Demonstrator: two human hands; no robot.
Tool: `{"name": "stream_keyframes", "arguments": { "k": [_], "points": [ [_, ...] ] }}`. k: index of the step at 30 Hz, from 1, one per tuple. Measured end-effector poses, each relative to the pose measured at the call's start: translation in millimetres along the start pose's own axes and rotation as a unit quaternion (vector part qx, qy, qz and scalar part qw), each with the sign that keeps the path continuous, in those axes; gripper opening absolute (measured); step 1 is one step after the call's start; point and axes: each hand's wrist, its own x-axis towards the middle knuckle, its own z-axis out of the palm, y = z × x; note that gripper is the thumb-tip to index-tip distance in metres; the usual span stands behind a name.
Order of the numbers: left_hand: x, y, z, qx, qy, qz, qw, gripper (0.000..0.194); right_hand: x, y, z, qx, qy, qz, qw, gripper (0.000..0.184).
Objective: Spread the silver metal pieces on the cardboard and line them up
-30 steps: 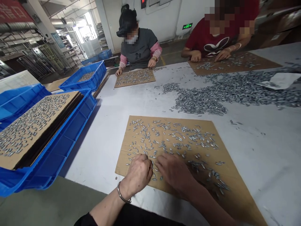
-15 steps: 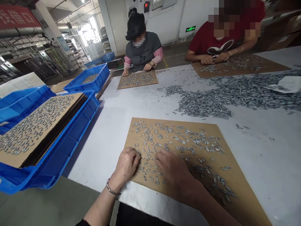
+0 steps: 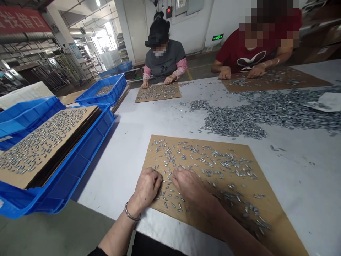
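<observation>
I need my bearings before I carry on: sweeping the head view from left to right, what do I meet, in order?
Large near blue plastic crate → left hand → right hand → green exit sign on the wall → crumpled white sheet on the metal pieces.

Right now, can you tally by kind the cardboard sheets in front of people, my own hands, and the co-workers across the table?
Cardboard sheets, near sheet, far left sheet and far right sheet: 3
Hands, left hand and right hand: 2
Co-workers, grey top and red top: 2
Total: 7
</observation>
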Motion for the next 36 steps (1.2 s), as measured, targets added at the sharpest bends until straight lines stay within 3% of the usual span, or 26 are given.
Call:
{"name": "stream_keyframes", "arguments": {
  "k": [3, 6, 12, 19, 22, 26, 31, 36],
  "points": [
    [-1.8, -0.5, -1.1, -0.006, 0.001, -0.003, 1.0, 0.022, 5.6, -5.0, -1.6, 0.017, -0.042, 0.04, 0.998, 0.022],
    [-5.8, -3.1, -2.7, -0.017, 0.01, -0.008, 1.0, 0.022, 6.8, -4.2, 2.4, 0.01, -0.029, 0.042, 0.999, 0.021],
    [-11.3, -11.1, -2.0, -0.014, 0.022, -0.026, 0.999, 0.021, 1.7, -0.2, 14.5, -0.059, 0.071, -0.072, 0.993, 0.025],
    [-5.6, -16.5, -9.7, 0.001, 0.029, -0.014, 0.999, 0.021, 0.1, 10.1, 5.3, -0.028, 0.006, -0.053, 0.998, 0.031],
    [0.0, -17.6, -18.0, 0.013, 0.03, -0.013, 0.999, 0.023, 4.7, 18.1, -2.6, -0.001, 0.027, -0.04, 0.999, 0.032],
    [12.0, -17.3, -23.0, 0.019, 0.038, -0.011, 0.999, 0.026, 16.3, 17.1, -8.4, 0.028, 0.014, -0.082, 0.996, 0.029],
    [22.3, -23.6, -10.6, -0.005, 0.061, -0.001, 0.998, 0.027, 29.4, 7.3, -11.0, 0.006, -0.05, -0.072, 0.996, 0.027],
    [21.4, -41.4, 7.4, -0.053, 0.109, -0.009, 0.993, 0.021, 40.7, 3.0, -8.3, -0.004, -0.057, -0.044, 0.997, 0.03]
  ]
}}
